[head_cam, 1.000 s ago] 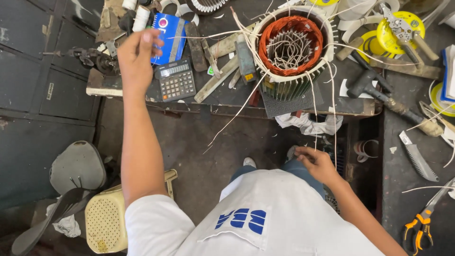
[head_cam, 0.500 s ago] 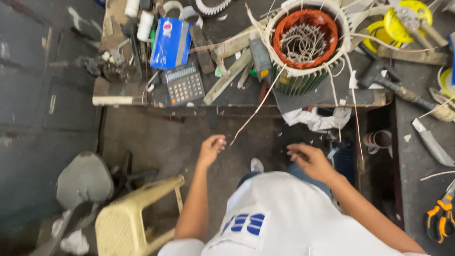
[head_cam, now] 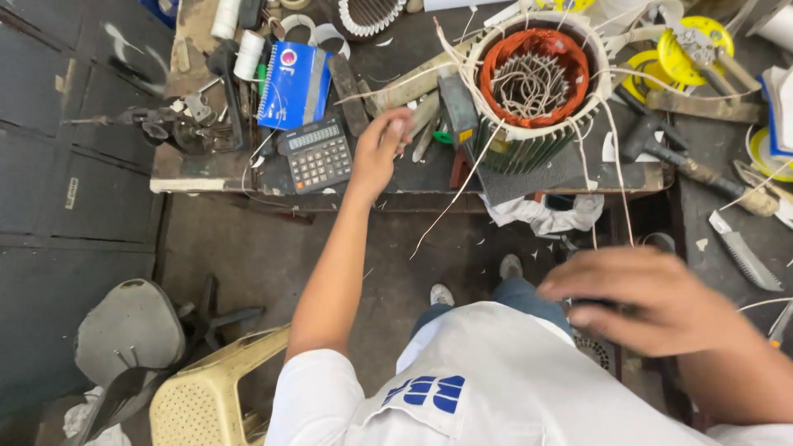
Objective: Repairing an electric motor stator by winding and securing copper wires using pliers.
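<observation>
My left hand (head_cam: pixel 378 153) reaches out to the front of the cluttered workbench (head_cam: pixel 206 177). Its curled fingers lie on flat tools (head_cam: pixel 421 124) between a grey calculator (head_cam: pixel 316 153) and a motor stator (head_cam: pixel 533 83) with orange copper windings and loose white leads. Whether the fingers grip a tool is unclear. My right hand (head_cam: pixel 652 306) hangs blurred close to the camera above my lap, palm down, with nothing visible in it. A blue spiral notebook (head_cam: pixel 289 83) lies behind the calculator.
A hammer (head_cam: pixel 694 165) and a serrated blade (head_cam: pixel 743 252) lie right of the stator, with yellow reels (head_cam: pixel 690 41) behind. A white rag (head_cam: pixel 541 215) hangs off the bench edge. A yellow plastic stool (head_cam: pixel 206 396) and a grey seat (head_cam: pixel 128 322) stand on the floor at left.
My left hand dropped from the notebook to my lap, then rose again to the tools beside the calculator. My right hand lifted from my knee towards the camera.
</observation>
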